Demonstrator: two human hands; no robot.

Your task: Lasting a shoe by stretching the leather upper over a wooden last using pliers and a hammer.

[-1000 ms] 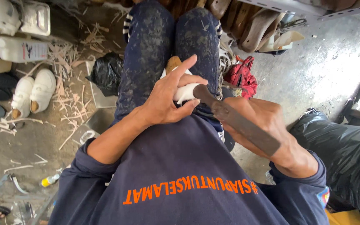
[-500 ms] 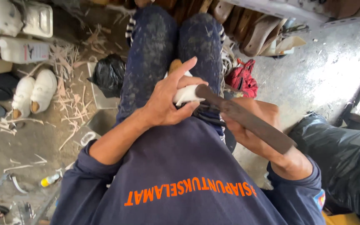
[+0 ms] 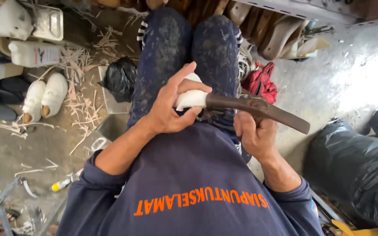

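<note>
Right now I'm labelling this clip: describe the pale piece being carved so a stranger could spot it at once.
Start at the person's dark-trousered knees. Just below them, the left hand wraps a small white block, with a long rusty brown blade laid against it. It is the only pale thing held in a hand; the white shoes lie on the floor.

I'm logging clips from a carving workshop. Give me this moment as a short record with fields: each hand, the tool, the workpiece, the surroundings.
left hand: left hand wrapped around the pale wooden piece, holding it over the lap
right hand: right hand gripping the dark blade near its middle
tool: long, rusty-looking, its edge resting against the wooden piece
workpiece: whitish, mostly hidden by the fingers
floor left: wood shavings, two pale carved shoe forms, black bag, white jug
floor right: red cloth, black sack
</note>
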